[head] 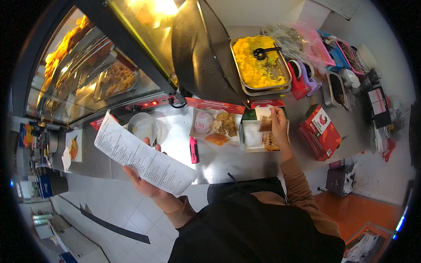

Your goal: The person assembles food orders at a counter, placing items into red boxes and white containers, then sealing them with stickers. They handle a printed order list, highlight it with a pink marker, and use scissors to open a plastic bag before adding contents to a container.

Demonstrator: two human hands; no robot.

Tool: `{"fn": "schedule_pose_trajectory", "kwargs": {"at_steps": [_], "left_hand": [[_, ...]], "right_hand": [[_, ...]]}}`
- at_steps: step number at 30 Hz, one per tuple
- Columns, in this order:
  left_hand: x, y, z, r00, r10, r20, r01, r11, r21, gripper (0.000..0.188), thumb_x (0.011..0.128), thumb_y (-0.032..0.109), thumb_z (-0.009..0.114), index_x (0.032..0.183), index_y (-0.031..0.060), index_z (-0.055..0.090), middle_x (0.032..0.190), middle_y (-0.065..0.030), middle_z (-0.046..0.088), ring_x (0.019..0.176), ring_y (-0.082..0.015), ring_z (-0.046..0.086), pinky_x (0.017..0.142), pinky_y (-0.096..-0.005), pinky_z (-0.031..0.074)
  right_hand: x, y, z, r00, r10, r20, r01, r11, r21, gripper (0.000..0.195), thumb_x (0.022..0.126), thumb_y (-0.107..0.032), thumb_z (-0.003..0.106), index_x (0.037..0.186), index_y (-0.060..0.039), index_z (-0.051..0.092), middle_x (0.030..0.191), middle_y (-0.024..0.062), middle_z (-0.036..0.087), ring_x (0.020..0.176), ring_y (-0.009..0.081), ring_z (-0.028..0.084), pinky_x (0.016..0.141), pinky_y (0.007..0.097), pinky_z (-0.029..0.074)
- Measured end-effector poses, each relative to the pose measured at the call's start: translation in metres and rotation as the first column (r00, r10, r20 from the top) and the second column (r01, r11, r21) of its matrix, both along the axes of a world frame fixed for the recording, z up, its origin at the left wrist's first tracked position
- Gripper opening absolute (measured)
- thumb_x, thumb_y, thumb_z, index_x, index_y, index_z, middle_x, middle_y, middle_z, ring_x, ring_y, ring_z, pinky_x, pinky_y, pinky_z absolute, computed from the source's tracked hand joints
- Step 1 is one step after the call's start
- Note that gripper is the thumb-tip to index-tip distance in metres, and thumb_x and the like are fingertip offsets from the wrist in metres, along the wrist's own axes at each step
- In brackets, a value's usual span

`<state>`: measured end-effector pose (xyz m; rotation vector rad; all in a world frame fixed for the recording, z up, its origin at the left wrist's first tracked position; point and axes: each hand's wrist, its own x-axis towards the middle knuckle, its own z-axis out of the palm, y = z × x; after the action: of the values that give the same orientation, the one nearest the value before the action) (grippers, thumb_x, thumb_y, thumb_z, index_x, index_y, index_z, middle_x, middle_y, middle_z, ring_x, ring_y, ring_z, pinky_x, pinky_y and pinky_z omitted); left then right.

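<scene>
My left hand holds a long sheet of printed paper, tilted over the counter's front edge. My right hand is above an open meal box, its fingers on a small brown sachet. In that box lie a white wrapped bundle and a browned piece of food, partly hidden by the hand. To its left, a second open meal box holds a wrapped rice portion, fried chicken and an orange sachet. A pink highlighter lies before it.
A lit glass food warmer stands at the left. Behind the boxes is a metal tray of yellow rice with a black spoon. Tape dispensers, a closed red box and a plastic bowl are on the steel counter.
</scene>
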<state>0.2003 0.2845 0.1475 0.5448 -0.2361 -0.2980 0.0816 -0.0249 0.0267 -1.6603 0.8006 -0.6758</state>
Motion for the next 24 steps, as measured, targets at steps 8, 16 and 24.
{"fn": "schedule_pose_trajectory", "kwargs": {"at_steps": [8,16,24], "left_hand": [[-0.005,-0.046,0.002,0.961,-0.265,-0.082,0.261,0.964,-0.058,0.056,0.082,0.047,0.025,0.128,0.0158,0.015,0.122,-0.0216,0.029,0.095,-0.0382,0.046,0.077,-0.0467,0.042],[-0.023,-0.093,0.023,0.746,-0.659,-0.092,0.617,0.737,-0.278,0.066,0.079,0.054,0.018,0.126,0.0076,0.017,0.117,-0.0240,0.035,0.094,-0.0355,0.048,0.074,-0.0396,0.045],[-0.039,-0.124,0.036,0.686,-0.724,-0.074,0.703,0.685,-0.191,0.068,0.079,0.056,0.018,0.125,0.0056,0.015,0.117,-0.0245,0.035,0.095,-0.0347,0.048,0.072,-0.0366,0.046]], "right_hand": [[-0.033,0.013,0.008,0.965,-0.259,0.043,0.229,0.751,-0.619,0.018,0.080,-0.018,0.045,0.090,-0.0044,0.051,0.091,0.0093,0.049,0.081,0.0170,0.047,0.070,0.0272,0.037],[-0.055,0.044,0.021,0.961,-0.222,0.164,0.234,0.970,-0.059,0.013,0.082,-0.011,0.044,0.083,-0.0016,0.053,0.074,-0.0002,0.048,0.068,0.0056,0.042,0.063,0.0183,0.034],[-0.065,0.026,0.030,0.964,-0.122,0.238,0.130,0.991,-0.017,0.014,0.083,-0.009,0.042,0.083,-0.0017,0.053,0.068,-0.0018,0.045,0.059,0.0036,0.037,0.052,0.0169,0.030]]}}
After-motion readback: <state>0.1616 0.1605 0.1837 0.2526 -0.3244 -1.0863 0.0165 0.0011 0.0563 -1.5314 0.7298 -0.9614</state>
